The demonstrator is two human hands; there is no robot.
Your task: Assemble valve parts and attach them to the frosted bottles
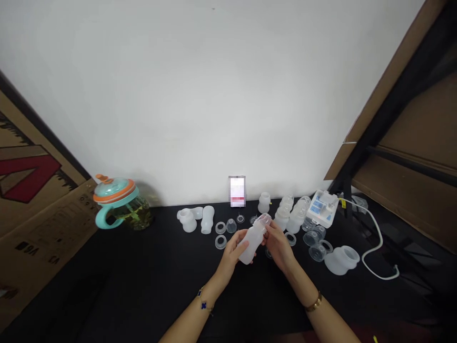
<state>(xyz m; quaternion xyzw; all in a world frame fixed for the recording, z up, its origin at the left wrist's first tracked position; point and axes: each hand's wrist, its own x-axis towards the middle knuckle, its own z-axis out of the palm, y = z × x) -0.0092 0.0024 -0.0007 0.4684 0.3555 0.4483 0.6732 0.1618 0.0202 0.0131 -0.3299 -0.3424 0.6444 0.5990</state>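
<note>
A frosted white baby bottle (251, 244) is held tilted over the black table, its clear cap (263, 219) pointing up and to the right. My left hand (233, 247) wraps around the bottle's body. At the neck, my right hand (278, 243) has its fingers closed on the capped end. Near my left hand lie two translucent collar rings (220, 242) and a small clear cap (231, 226). Another ring (291, 238) is partly behind my right hand. Several capped bottles (295, 215) stand just beyond it.
A glass teapot (124, 202) with a turquoise handle stands at left. Loose bottle bodies (207, 219) lie at the back. A phone (237, 191) leans on the wall. At right are a white power strip (322, 208) with a cable, clear caps (316, 251) and a wide bottle body (342, 259).
</note>
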